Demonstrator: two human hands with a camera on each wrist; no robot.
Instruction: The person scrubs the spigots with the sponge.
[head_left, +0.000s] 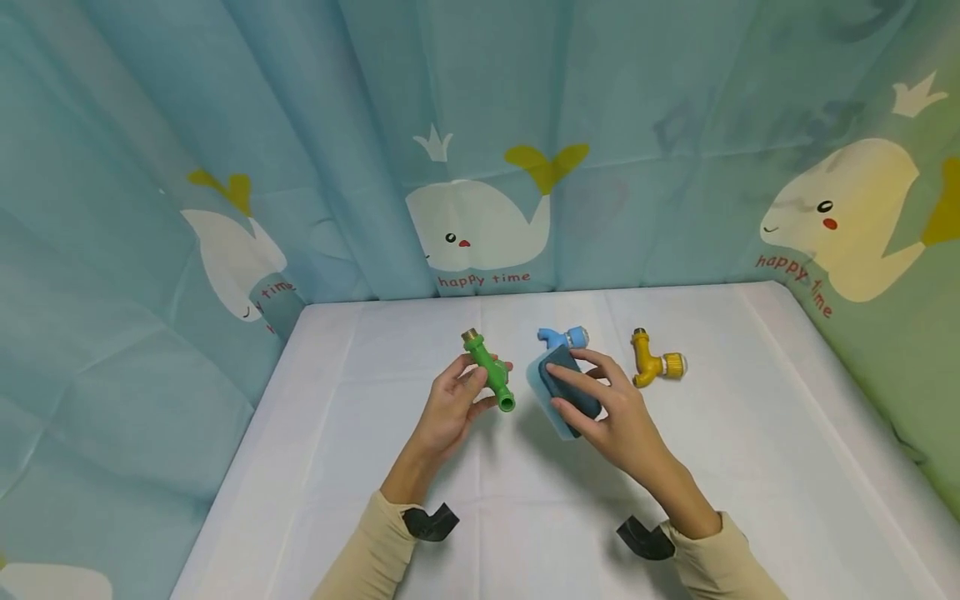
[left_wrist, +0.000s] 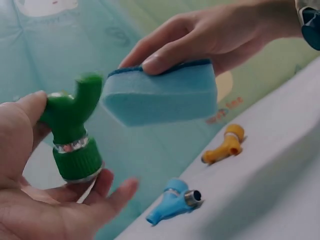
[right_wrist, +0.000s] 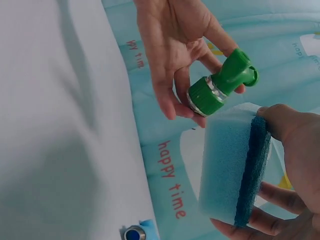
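My left hand [head_left: 447, 410] grips a green faucet [head_left: 491, 371] between thumb and fingers, raised above the table. Its ribbed knob [left_wrist: 77, 159] points down toward the fingers in the left wrist view. My right hand [head_left: 618, 410] holds a light blue sponge [left_wrist: 162, 97] with a dark blue scouring side, thumb and fingers pinching its edges. The sponge's soft face is turned toward the green faucet, with a small gap seen in the head view. Behind the sponge lies a blue faucet [head_left: 576, 337], partly hidden by it. To the right lies a yellow faucet [head_left: 654, 360].
A white cloth [head_left: 360, 467] covers the table. A blue-green curtain [head_left: 337, 167] with printed whales hangs behind the table and along its sides. A black band [head_left: 431, 523] sits at my left wrist, another [head_left: 645, 538] at my right.
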